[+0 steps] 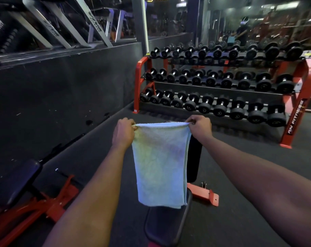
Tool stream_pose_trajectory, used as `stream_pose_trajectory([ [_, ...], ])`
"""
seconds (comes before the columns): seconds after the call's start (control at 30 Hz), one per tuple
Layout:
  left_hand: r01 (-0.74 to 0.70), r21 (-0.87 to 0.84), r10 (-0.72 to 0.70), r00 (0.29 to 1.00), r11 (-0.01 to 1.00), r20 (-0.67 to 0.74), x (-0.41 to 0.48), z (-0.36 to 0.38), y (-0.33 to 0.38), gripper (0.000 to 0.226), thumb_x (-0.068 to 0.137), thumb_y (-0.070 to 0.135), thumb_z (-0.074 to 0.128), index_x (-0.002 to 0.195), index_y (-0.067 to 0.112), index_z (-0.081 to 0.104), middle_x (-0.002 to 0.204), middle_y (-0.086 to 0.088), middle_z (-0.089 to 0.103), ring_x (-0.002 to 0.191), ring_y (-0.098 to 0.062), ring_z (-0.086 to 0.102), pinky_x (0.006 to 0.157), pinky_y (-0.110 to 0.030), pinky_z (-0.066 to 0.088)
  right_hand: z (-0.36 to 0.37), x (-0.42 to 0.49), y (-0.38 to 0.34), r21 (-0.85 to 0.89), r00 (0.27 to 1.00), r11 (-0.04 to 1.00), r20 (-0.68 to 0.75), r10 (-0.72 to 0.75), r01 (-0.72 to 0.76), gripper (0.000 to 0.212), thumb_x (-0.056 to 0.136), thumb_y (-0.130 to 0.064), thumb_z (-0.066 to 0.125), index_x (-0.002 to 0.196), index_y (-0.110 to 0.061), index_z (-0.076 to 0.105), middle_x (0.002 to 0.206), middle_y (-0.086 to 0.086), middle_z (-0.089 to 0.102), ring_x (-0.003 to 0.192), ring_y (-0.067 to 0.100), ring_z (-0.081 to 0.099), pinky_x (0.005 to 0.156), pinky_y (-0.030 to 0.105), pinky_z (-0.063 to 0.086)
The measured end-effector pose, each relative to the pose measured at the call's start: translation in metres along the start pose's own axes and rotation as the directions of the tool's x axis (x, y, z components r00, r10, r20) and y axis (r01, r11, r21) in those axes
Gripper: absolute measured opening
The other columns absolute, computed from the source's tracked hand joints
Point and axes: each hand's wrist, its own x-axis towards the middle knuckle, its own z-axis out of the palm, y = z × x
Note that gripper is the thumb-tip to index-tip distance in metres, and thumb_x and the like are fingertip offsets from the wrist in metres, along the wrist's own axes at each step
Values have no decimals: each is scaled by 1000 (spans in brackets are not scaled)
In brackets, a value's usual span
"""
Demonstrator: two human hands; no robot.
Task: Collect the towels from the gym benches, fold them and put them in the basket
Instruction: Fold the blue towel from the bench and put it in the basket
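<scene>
A pale blue towel (160,164) hangs doubled over in front of me, held up by its top edge. My left hand (123,131) pinches the top left corner and my right hand (201,126) pinches the top right corner. The towel's lower edge hangs just above the black padded bench (162,227) below me, whose far pad (194,157) shows behind the towel. No basket is in view.
A red rack of black dumbbells (220,90) stands ahead across the dark floor. A second red-framed bench (26,191) lies at the lower left beside a black wall (62,90). The bench's red foot (203,193) sticks out to the right. Mirrors line the back.
</scene>
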Motion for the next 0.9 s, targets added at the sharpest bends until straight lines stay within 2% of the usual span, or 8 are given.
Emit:
stream_pose_trajectory([
  [0.1, -20, 132, 33, 995, 991, -95, -8, -3, 7, 9, 87, 10, 54, 87, 13, 62, 93, -7, 63, 89, -31, 53, 71, -45, 49, -1, -4, -3, 94, 998, 996, -60, 2, 4, 23, 73, -9, 57, 68, -27, 70, 61, -7, 66, 62, 12, 66, 61, 26, 53],
  [0.2, -39, 58, 43, 997, 998, -66, -23, -2, 5, 6, 83, 11, 52, 84, 16, 55, 86, -9, 63, 82, -34, 56, 63, -43, 49, -6, -20, -2, 69, 995, 997, -97, -38, 44, 16, 75, -10, 59, 71, -18, 72, 58, -8, 61, 58, 9, 57, 62, 20, 41],
  [0.33, -1, -69, 13, 985, 998, 171, -57, 11, -13, 9, 79, 31, 50, 84, 24, 51, 80, -8, 65, 73, -31, 60, 60, -39, 52, -1, -56, 24, -36, 999, 999, -45, -19, 17, 13, 73, -15, 59, 61, -18, 63, 60, 2, 64, 61, 18, 60, 62, 23, 45],
  [0.47, 49, -109, 4, 898, 993, 440, -114, 49, -38, 15, 79, 39, 53, 81, 24, 54, 79, -5, 65, 76, -27, 63, 67, -38, 54, 20, -111, 73, -174, 976, 977, 156, 150, -122, 17, 74, -15, 57, 59, -21, 62, 65, 1, 64, 67, 21, 62, 62, 24, 44],
  [0.63, 59, -65, 7, 686, 996, 727, -193, 110, -60, 11, 88, 24, 62, 90, 15, 67, 94, -7, 71, 90, -24, 63, 77, -30, 44, 50, -183, 141, -400, 810, 904, 473, 346, -153, 27, 78, -14, 51, 51, -16, 53, 81, 18, 72, 83, 34, 69, 68, 30, 51],
  [0.73, 113, -61, -14, 570, 992, 822, -223, 148, -72, 13, 88, 23, 64, 89, 11, 67, 84, -3, 65, 82, -19, 59, 69, -27, 39, 72, -207, 179, -462, 674, 867, 581, 456, -188, 22, 69, -19, 43, 51, -12, 51, 71, 17, 70, 76, 34, 72, 72, 41, 61],
  [0.83, 222, -37, -86, 520, 974, 850, -235, 178, -81, 11, 87, 22, 65, 78, 18, 61, 76, 1, 61, 75, -17, 57, 64, -25, 36, 94, -207, 204, -484, 601, 843, 610, 516, -233, 23, 73, -13, 46, 52, -11, 56, 68, 16, 71, 75, 33, 73, 71, 41, 61],
  [0.9, 297, -16, -148, 520, 955, 841, -233, 195, -87, 12, 87, 24, 65, 77, 21, 61, 78, -1, 65, 75, -18, 61, 63, -25, 40, 108, -200, 214, -468, 608, 844, 599, 521, -262, 22, 71, -12, 48, 50, -13, 55, 71, 18, 72, 74, 33, 72, 69, 42, 60],
])
